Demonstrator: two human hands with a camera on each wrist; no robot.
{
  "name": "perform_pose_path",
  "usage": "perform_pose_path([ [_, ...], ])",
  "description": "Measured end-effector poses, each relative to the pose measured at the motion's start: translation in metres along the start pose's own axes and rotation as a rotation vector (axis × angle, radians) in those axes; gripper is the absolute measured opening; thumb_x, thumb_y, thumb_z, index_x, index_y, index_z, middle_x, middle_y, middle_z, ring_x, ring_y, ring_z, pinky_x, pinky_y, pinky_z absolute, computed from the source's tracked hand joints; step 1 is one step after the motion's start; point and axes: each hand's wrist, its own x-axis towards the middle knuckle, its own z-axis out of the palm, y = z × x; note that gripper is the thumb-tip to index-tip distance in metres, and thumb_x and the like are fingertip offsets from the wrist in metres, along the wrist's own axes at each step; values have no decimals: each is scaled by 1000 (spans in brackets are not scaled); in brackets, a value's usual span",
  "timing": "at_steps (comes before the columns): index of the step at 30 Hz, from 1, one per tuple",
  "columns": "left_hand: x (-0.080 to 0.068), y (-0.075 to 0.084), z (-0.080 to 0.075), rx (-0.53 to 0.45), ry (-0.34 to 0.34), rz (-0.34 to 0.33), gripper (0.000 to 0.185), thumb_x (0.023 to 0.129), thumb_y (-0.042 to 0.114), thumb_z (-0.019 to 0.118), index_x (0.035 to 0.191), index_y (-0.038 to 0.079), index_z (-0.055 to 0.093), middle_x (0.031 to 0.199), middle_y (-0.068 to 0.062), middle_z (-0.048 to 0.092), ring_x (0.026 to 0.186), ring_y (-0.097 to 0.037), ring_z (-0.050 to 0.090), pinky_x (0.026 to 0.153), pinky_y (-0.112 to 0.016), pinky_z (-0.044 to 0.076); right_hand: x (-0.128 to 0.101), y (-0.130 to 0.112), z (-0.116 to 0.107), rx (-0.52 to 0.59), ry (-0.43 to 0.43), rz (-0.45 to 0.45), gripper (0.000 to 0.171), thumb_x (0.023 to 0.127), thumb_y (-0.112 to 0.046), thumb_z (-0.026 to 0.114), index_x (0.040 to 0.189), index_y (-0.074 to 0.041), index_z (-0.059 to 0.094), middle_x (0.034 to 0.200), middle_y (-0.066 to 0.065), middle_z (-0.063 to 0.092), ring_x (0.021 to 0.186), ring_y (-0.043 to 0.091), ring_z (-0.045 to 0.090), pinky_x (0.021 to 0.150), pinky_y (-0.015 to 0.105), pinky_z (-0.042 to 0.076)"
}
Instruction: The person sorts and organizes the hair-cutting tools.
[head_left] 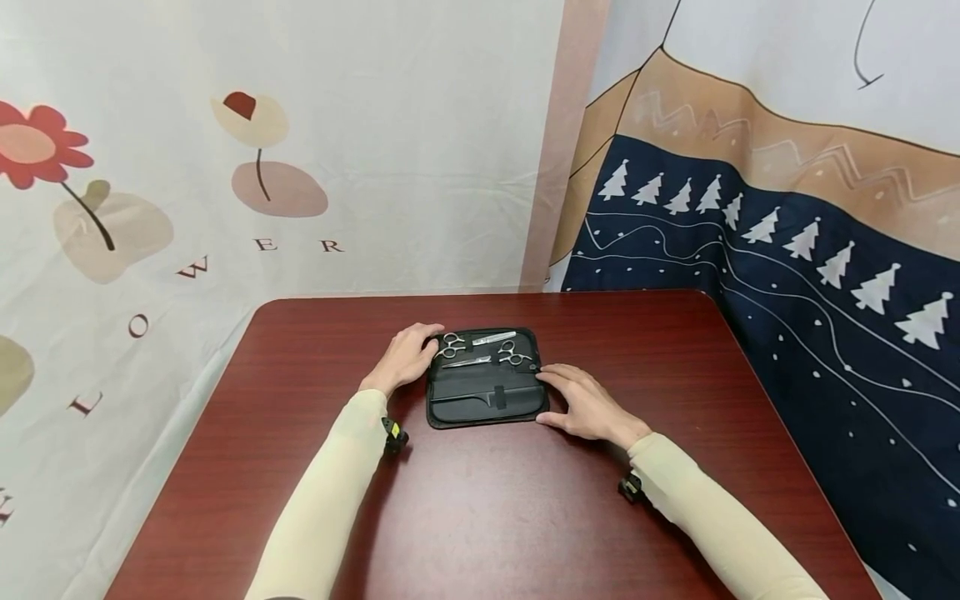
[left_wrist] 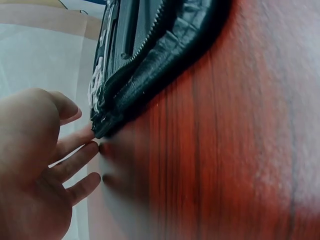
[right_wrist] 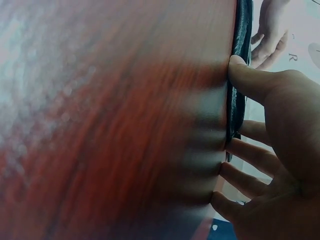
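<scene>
A black zip case [head_left: 487,377] lies unfolded on the table, its inside facing up. Two pairs of scissors, one with steel handles [head_left: 452,346] at the left and one with handles [head_left: 514,357] at the right, sit in its far half. A dark comb [head_left: 472,398] shows in the near pocket. My left hand [head_left: 405,357] touches the case's far left corner, fingers extended; zipper teeth [left_wrist: 154,30] run along the edge in the left wrist view. My right hand [head_left: 588,402] rests at the right edge, its thumb by the near corner and fingers spread along the side.
The reddish-brown wooden table [head_left: 480,517] has rounded far corners. Behind it hangs a pale cloth [head_left: 435,125] with flowers and letters. A navy and tan cloth [head_left: 750,275] with white trees hangs along the right side.
</scene>
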Motion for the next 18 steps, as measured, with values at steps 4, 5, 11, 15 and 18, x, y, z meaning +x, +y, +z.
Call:
perform_pose_path([
  [4,5,-1,1,-73,21,-14,48,113,18,52,157,6,66,156,-24,66,148,-46,60,125,-67,48,0,0,0,-1,5,1,76,95,-38,93,155,-1,65,162,22,63,157,45,55,132,63,45],
  [5,9,-11,5,-76,40,-8,47,112,19,52,156,8,67,154,-23,67,145,-44,63,122,-64,51,0,0,0,-3,6,-1,76,95,-38,93,155,-2,65,162,22,63,157,45,55,131,63,45],
  [11,13,-19,9,-83,121,15,44,109,16,58,149,7,72,141,-21,72,125,-37,75,108,-52,62,0,1,0,-7,7,1,76,94,-38,93,155,-2,65,163,22,63,158,45,55,131,63,45],
  [15,-3,13,-10,-149,148,24,38,110,9,62,145,-1,73,139,-26,74,125,-44,77,108,-59,63,0,1,1,-5,1,2,76,95,-38,93,155,-2,65,163,22,63,158,46,54,132,64,45],
  [18,-12,28,-18,-182,185,35,35,109,3,65,142,-3,74,134,-26,76,122,-44,78,108,-57,64,0,2,1,-2,1,5,76,94,-38,93,155,-2,65,163,22,63,158,46,54,132,64,44],
])
